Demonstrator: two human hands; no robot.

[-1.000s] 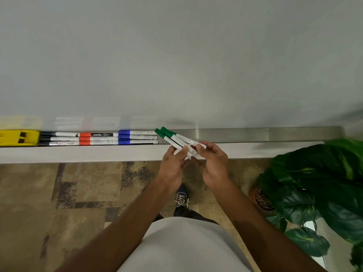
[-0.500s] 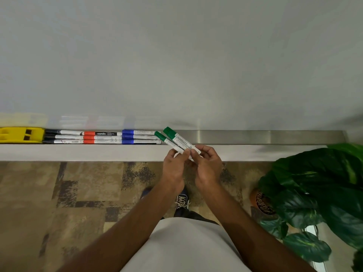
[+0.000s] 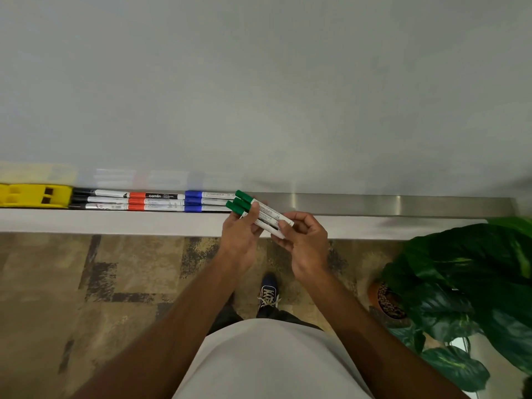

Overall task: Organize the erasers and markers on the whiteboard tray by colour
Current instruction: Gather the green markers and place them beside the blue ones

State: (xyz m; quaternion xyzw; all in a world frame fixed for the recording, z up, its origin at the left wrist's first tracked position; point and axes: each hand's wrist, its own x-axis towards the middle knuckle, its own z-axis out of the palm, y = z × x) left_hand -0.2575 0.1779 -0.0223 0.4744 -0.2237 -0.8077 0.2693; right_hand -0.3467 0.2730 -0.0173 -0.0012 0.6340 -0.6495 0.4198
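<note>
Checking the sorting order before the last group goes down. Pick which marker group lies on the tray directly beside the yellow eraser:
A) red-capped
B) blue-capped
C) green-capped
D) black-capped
D: the black-capped markers lie right against the yellow eraser on the tray, followed by red, then blue; the green markers are held in both hands.

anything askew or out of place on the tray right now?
Only the green markers: three of them lie slanted, caps over the tray by the blue markers, held by the left hand and right hand, not yet laid down. The black, red and blue groups lie parallel beside the yellow eraser.
</note>
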